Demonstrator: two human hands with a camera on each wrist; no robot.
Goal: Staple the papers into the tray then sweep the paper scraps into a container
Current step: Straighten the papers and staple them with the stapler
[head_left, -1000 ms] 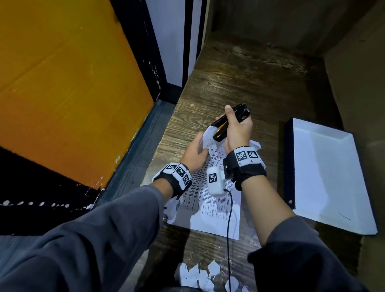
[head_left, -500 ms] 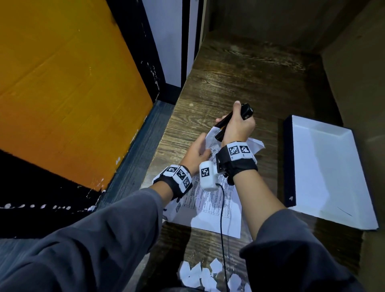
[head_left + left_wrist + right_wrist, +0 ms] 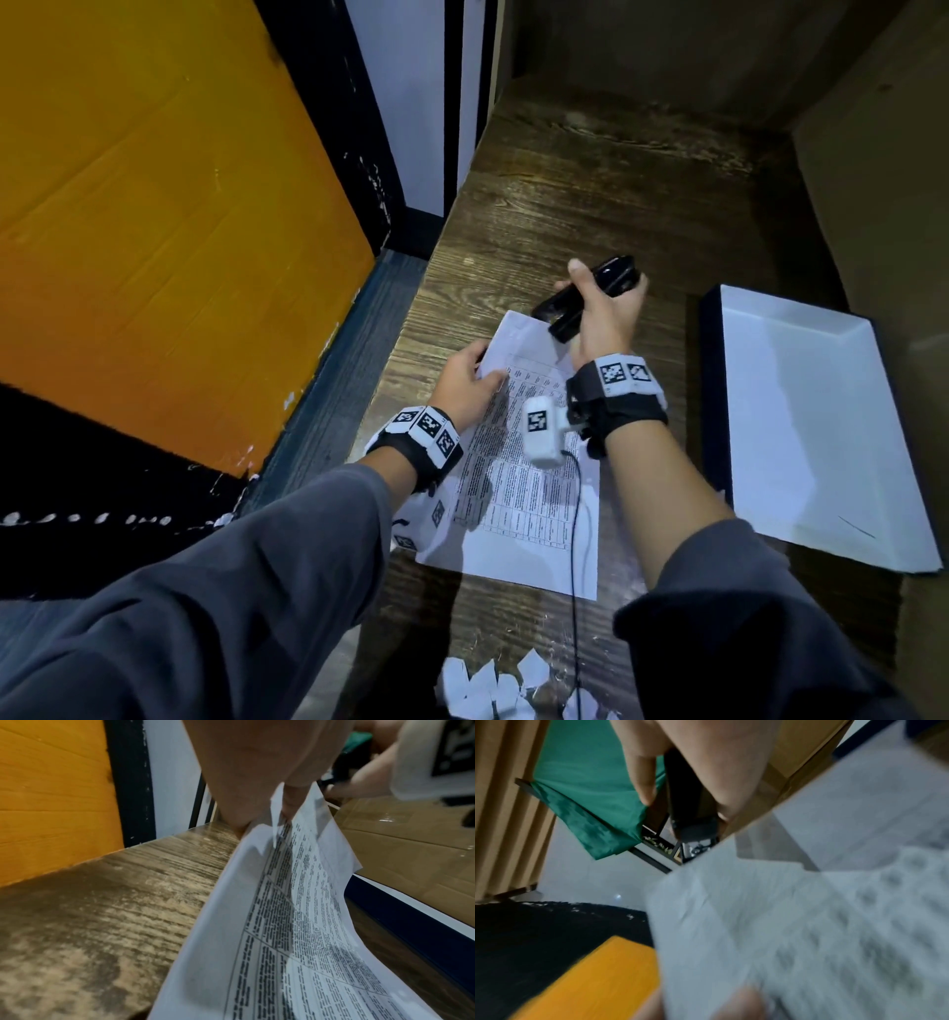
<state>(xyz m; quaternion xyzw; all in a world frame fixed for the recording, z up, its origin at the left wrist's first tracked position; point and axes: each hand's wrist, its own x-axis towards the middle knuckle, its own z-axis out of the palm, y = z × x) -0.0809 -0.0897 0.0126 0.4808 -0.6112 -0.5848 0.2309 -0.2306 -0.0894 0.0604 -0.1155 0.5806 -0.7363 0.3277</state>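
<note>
Right hand [image 3: 603,318] is wrapped round the black stapler [image 3: 585,298], held clear above the far corner of the papers [image 3: 529,493]. Left hand [image 3: 470,383] pinches the papers' left edge, lifting it off the bench [image 3: 565,195]. Risk: a loose pinch lets the sheets fan apart, so a staple misses some. The tray [image 3: 821,437] lies to the right, the scraps [image 3: 493,688] at the near edge.

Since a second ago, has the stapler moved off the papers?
Yes. The stapler in the right hand has come off the papers' corner, toward the tray.
</note>
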